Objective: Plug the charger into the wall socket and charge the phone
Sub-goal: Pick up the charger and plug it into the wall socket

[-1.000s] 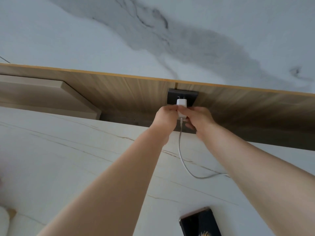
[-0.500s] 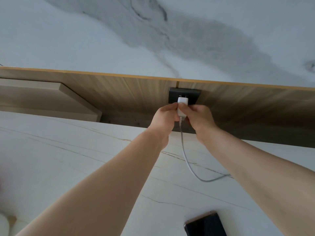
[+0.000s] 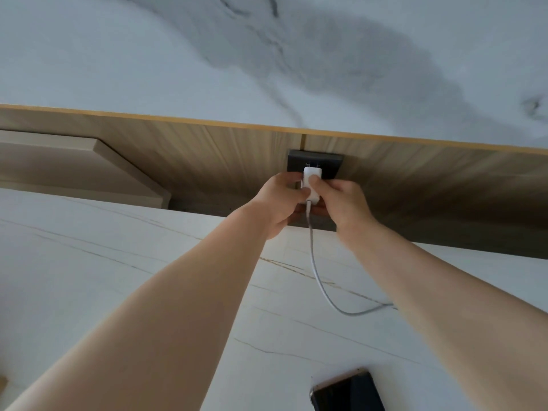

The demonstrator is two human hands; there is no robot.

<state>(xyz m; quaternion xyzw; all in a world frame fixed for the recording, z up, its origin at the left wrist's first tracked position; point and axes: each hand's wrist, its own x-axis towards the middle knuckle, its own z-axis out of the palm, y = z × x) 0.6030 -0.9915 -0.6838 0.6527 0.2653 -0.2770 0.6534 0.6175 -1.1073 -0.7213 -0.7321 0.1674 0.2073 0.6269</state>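
Both the left hand [image 3: 284, 200] and right hand [image 3: 344, 203] pinched the charger [image 3: 310, 180] at the socket [image 3: 326, 163] above the bench's [image 3: 89, 277] far edge; the phone [image 3: 347, 393] lay at the near edge.

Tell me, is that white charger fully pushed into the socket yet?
Not fully: the charger sits at the dark socket with its prongs partly showing, both hands gripping it.

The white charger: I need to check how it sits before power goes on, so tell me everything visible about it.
The white charger is a small rounded block, apparently glossy plastic, held upright against the dark wall socket. Its prongs show at the top, at the socket face; full seating cannot be told. The left hand and right hand pinch its sides. A white cable leaves its bottom and curves right over the marble-look counter.
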